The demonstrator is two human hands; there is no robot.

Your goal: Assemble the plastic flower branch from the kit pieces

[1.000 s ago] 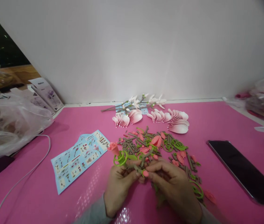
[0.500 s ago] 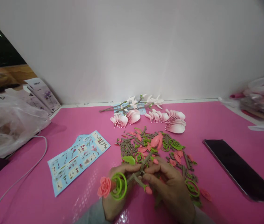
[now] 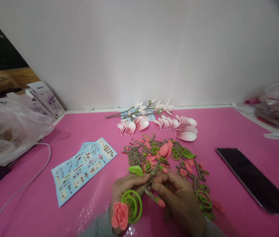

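Between both hands is a brown plastic flower branch (image 3: 152, 177), with small coral buds on its side twigs. A coral rose bloom (image 3: 120, 215) and green rings (image 3: 132, 205) sit at its near end, over my left wrist. My left hand (image 3: 124, 188) is closed round the branch from the left, partly hidden behind the flower. With thumb and fingers, my right hand (image 3: 179, 196) pinches the branch near a twig joint. Just beyond the hands spreads a pile of loose brown, green and coral pieces (image 3: 136, 155), among them a green leaf (image 3: 136, 170).
Blue instruction sheets (image 3: 84, 169) lie at left, a dark phone (image 3: 253, 179) at right. White flower stems (image 3: 139, 110) and fanned pink petals (image 3: 186, 133) rest along the back, before the white wall (image 3: 139, 49). A cable (image 3: 34, 177) and a plastic bag (image 3: 13, 128) occupy the left side.
The branch has turned in my hands: its rose end has swung down and right, and the rose now faces me more. The lower bud has shifted slightly right. Both hands keep their hold.
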